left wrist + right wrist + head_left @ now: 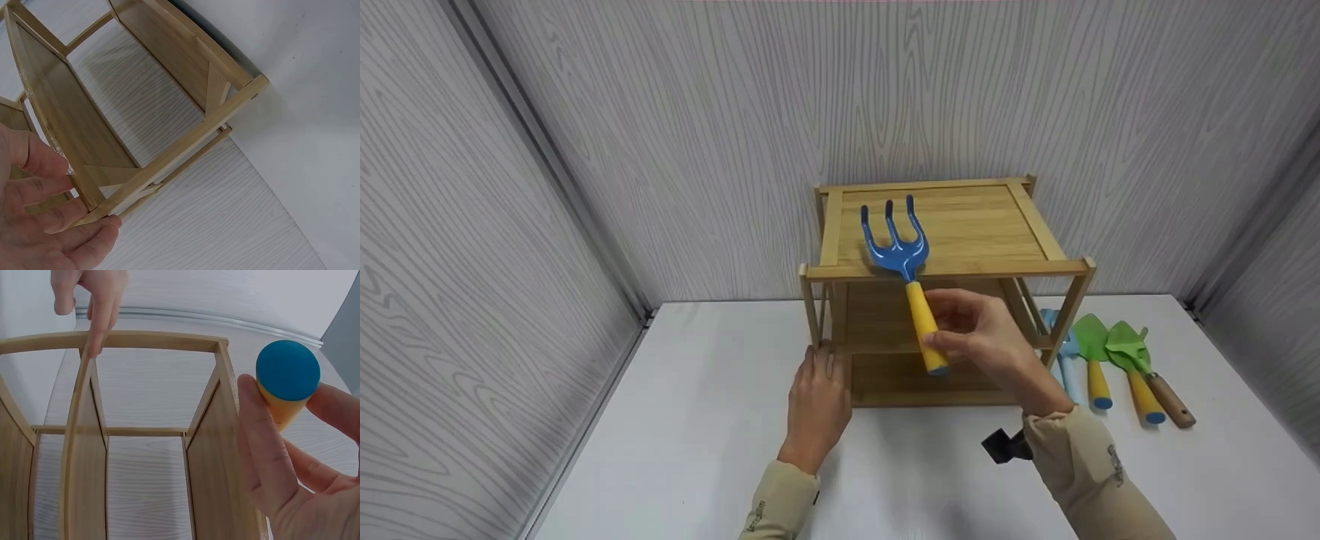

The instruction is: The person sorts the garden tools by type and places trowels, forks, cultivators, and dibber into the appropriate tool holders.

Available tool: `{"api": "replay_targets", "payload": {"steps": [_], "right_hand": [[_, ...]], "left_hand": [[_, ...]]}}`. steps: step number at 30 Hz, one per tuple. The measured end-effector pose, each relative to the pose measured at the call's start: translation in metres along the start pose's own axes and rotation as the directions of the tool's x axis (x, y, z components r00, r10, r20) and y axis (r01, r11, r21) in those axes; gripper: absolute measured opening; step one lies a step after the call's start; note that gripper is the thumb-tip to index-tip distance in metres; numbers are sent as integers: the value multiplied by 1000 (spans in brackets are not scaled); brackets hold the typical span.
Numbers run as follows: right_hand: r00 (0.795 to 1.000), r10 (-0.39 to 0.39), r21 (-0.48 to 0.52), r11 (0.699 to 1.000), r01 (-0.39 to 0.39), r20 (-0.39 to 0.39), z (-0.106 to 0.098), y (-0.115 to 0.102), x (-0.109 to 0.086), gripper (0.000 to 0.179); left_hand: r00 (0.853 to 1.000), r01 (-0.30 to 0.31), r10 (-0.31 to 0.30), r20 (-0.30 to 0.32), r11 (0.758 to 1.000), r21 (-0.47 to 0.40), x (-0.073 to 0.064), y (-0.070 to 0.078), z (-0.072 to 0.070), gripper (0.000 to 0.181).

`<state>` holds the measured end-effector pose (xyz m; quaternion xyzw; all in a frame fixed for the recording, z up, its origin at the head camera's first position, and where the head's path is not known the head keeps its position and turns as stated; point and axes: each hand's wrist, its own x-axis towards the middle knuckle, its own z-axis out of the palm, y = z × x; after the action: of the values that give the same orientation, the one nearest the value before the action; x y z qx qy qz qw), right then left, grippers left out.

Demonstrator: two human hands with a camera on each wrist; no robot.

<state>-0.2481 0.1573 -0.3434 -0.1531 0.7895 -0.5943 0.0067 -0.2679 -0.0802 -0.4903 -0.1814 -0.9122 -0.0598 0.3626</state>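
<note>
My right hand (986, 334) pinches the yellow handle of a three-pronged blue hand fork (901, 256) between thumb and fingers. The prongs point away and up, overlapping the top of a bamboo shelf rack (960, 232) in the head view. From the right wrist, the handle's blue end cap (288, 370) faces the camera. At the rack's front left post, my left hand (816, 397) touches the wood with nearly straight fingers. The left wrist view shows those fingertips (107, 222) at the corner where post and shelf edge meet.
Right of the rack on the white table (712, 420) lie garden tools: a light blue one (1069, 371), a green trowel (1091, 341) with a yellow handle, and overlapping green tools (1126, 345). One of these has a wooden handle (1171, 401). Wood-patterned panels (720, 150) stand behind and beside.
</note>
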Motion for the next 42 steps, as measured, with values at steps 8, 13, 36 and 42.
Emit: {"api": "replay_targets", "payload": {"steps": [8, 13, 36, 42], "right_hand": [[998, 56, 29, 998, -56, -3, -1, -12, 14, 54], [997, 78, 45, 996, -78, 11, -1, -20, 24, 53], [972, 236, 112, 965, -236, 14, 1, -51, 71, 47], [962, 274, 67, 960, -273, -6, 1, -55, 86, 47]], "left_hand": [[1000, 11, -11, 27, 1000, -1, 0, 1, -1, 40], [1000, -1, 1, 6, 1000, 22, 0, 1, 0, 39], [1000, -8, 9, -5, 999, 51, 2, -1, 1, 45], [1000, -4, 4, 10, 999, 51, 0, 1, 1, 49]]}}
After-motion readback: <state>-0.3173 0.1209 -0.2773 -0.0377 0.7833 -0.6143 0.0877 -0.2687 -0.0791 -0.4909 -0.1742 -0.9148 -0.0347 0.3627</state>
